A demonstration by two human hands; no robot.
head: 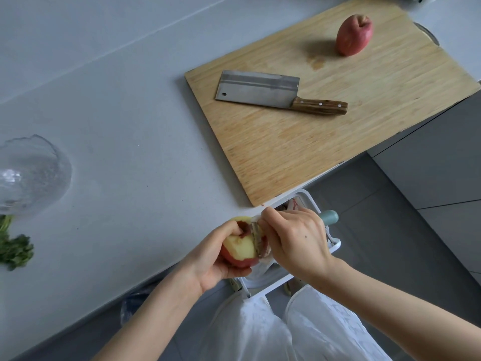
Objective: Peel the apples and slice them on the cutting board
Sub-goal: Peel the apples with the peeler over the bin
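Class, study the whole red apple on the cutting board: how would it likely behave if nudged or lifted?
The red apple is rounded and stands alone, so a nudge would probably roll it across the flat cutting board. Its unpeeled skin looks smooth: likely rigid, perhaps slippery.

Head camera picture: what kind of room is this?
Probably a home kitchen. A wooden cutting board with a cleaver and a red apple lies on a grey counter, and a half-peeled apple is held near a white bin.

Glass bowl (31, 173) and greens (15, 251) partly beyond the left edge; peeler (330, 217) mostly behind the right hand (294, 241).
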